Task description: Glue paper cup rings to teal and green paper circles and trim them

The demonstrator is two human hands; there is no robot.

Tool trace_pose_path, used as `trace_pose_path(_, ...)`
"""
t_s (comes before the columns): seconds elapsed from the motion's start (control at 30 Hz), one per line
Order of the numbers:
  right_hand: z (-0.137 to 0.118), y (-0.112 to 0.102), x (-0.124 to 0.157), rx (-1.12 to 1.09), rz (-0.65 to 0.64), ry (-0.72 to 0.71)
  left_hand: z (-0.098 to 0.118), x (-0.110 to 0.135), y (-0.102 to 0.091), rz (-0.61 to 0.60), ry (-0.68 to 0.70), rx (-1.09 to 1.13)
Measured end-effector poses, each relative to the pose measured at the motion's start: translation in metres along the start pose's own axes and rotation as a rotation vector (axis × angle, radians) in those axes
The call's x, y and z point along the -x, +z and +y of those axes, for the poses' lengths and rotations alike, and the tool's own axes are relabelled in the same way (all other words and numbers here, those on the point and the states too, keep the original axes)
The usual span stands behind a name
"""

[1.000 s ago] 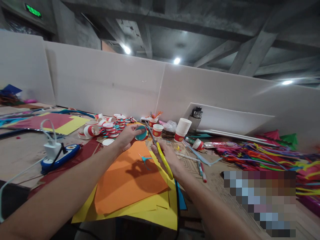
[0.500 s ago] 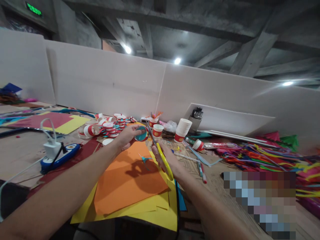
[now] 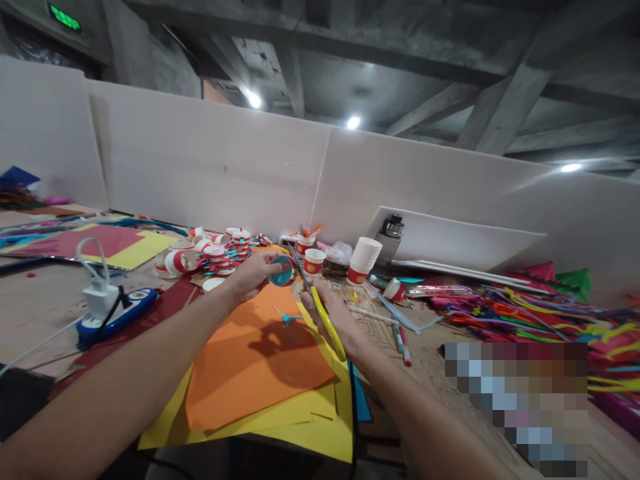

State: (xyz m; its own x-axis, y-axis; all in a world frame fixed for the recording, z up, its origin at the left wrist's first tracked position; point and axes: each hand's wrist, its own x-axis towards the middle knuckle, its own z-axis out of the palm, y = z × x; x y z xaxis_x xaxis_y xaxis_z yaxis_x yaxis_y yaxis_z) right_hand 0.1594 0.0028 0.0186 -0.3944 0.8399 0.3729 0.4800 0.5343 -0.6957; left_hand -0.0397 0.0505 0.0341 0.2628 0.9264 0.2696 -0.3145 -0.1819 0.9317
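My left hand point(image 3: 253, 272) grips a small paper cup point(image 3: 281, 271) whose end is covered with teal paper, holding it on its side above the table. My right hand point(image 3: 334, 313) is closed round yellow-handled scissors point(image 3: 317, 307), whose blades point up and left at the cup's rim. A thin teal paper scrap point(image 3: 289, 319) lies on the orange sheet point(image 3: 250, 360) just below both hands. That orange sheet rests on yellow sheets point(image 3: 300, 427) at the table's front edge.
A heap of red-and-white cups with teal trim point(image 3: 215, 255) lies behind my left hand. A stack of paper cups point(image 3: 365, 259), a bottle point(image 3: 389, 235), pens point(image 3: 403, 337) and coloured strips point(image 3: 525, 310) lie to the right. A power strip with charger point(image 3: 107, 303) sits left. White partitions point(image 3: 210, 167) wall the back.
The hands, cup and scissors stay almost where they were. The scissors' tips have edged slightly closer to the cup, and the view has shifted a little.
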Motion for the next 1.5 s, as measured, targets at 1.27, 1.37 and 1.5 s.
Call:
trace_pose_path(1.27, -0.0063, -0.0035, 0.0027, -0.041, -0.048, 0.024, -0.0018, -0.0024, -0.0022, -0.014, 0.048, 0.018)
trace_pose_path(1.37, -0.0058, -0.0028, 0.0015, -0.002, -0.009, -0.013, -0.0011, -0.0010, -0.0002, -0.014, 0.043, 0.015)
trace_pose_path(1.5, -0.0063, -0.0025, 0.0013, 0.007, -0.003, -0.024, -0.0010, -0.0006, 0.0008, -0.016, 0.031, 0.013)
